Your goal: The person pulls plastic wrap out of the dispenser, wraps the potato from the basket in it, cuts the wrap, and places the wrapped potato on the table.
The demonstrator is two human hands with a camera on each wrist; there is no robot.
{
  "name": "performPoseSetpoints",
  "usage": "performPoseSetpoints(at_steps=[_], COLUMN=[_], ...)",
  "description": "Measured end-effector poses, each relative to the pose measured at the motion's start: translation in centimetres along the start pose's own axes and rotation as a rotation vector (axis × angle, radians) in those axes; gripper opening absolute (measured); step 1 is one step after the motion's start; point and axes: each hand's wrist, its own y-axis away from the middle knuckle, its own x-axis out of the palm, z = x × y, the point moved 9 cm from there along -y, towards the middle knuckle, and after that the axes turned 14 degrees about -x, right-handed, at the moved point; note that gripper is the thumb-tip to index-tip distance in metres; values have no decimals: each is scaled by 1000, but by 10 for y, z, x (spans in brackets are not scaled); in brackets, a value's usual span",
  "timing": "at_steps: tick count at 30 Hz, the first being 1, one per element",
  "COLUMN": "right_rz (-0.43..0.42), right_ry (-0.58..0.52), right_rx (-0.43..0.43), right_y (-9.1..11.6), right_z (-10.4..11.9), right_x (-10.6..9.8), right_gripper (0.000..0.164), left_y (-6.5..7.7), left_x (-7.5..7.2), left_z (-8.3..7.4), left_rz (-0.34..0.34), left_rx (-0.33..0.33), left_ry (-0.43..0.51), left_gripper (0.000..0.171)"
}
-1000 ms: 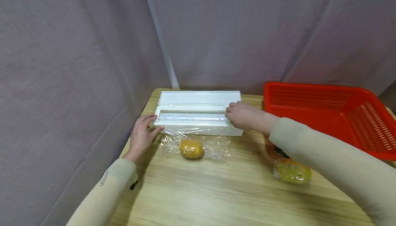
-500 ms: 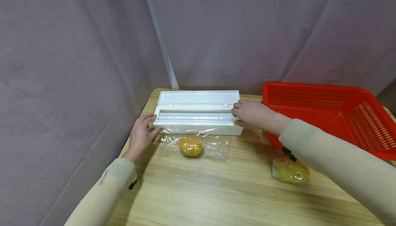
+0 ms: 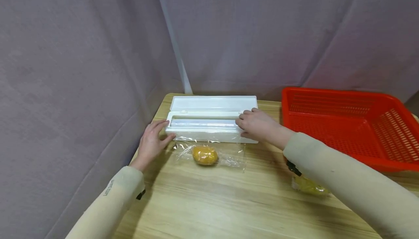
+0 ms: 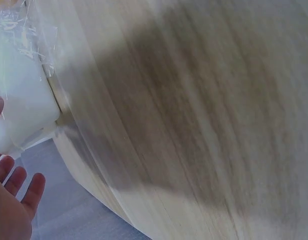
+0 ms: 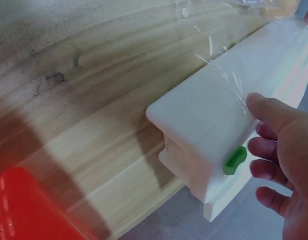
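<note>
A white plastic wrap dispenser (image 3: 212, 136) lies on the table with its lid raised and a roll (image 3: 203, 123) inside. My left hand (image 3: 152, 144) holds its left end, thumb at the front and fingers at the top. My right hand (image 3: 256, 124) is over the right part, thumb (image 5: 266, 107) at the front edge and fingers loosely bent. Beside those fingers a green slider (image 5: 235, 161) sits near the dispenser's right end, apart from them. Clear film (image 3: 234, 159) hangs from the front and spreads on the table around a yellow fruit (image 3: 205, 155).
A red plastic basket (image 3: 330, 155) stands at the right of the wooden table (image 3: 209, 202). Another yellow-green fruit (image 3: 307, 186) in film lies in front of it, partly hidden by my right sleeve. Grey curtains (image 3: 245, 42) hang behind and to the left.
My right hand shifts right along the dispenser, then comes back left, away from its right end. My left hand keeps its place. The view shifts slightly.
</note>
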Motion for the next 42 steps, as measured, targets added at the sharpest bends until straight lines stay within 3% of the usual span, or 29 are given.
performPoseSetpoints(at_steps=[4, 10, 12, 20, 30, 35, 42], right_rz=[-50, -147, -172, -166, -162, -175, -149], right_ry=[-11, -78, -114, -214, -242, -244, -227], right_rx=[0, -3, -2, 7, -68, -92, -124], right_y=[3, 11, 14, 23, 34, 38, 43], right_z=[1, 3, 3, 8, 27, 34, 46], right_x=[0, -7, -10, -16, -23, -24, -18], right_gripper=[32, 35, 38, 38, 34, 35, 34], left_y=[3, 13, 15, 20, 34, 41, 57], left_x=[-2, -9, -10, -10, -13, -13, -13], left_z=[-5, -19, -21, -25, -35, -34, -34], left_rz=[6, -36, -29, 140, 295, 361, 420], left_rx=[15, 103, 104, 21, 60, 37, 88], left_ry=[3, 30, 42, 138, 241, 257, 225], left_gripper=[54, 36, 30, 18, 10, 11, 10])
